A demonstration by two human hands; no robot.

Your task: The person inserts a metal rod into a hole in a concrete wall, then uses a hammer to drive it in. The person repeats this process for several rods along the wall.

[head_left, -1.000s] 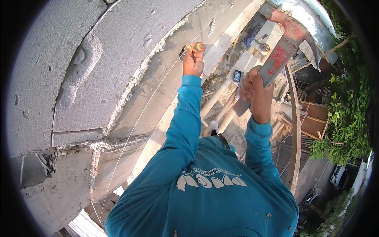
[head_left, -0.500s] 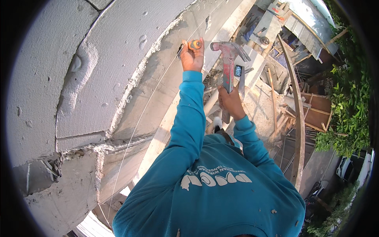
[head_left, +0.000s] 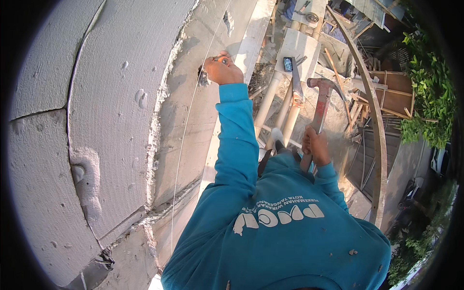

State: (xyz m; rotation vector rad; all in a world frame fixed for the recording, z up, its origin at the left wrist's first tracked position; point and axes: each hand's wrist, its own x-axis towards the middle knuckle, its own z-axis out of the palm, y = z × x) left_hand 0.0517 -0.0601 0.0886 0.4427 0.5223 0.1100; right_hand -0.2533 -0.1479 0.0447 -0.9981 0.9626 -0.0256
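Fingers (head_left: 315,145) closed around hammer (head_left: 323,99)

Sweatshirt (head_left: 270,232) showing teal w/ white lettering; hammer (head_left: 321,104) showing a reddish handle & grey head; block wall (head_left: 96,121) looking pale grey; foliage (head_left: 427,101) showing green.

The only view comes from a wide fisheye camera worn on the person's head, looking steeply down along the body. The teal long-sleeved shirt (head_left: 290,232) fills the frame from 5 to 7 o'clock, very near the lens. The grey block wall with rough mortar joints (head_left: 111,121) curves close from 8 to 12 o'clock. The ground with stacked timber and pale pipes (head_left: 285,106) lies far below, toward 1 o'clock. Straight edges bend near the dark rim.
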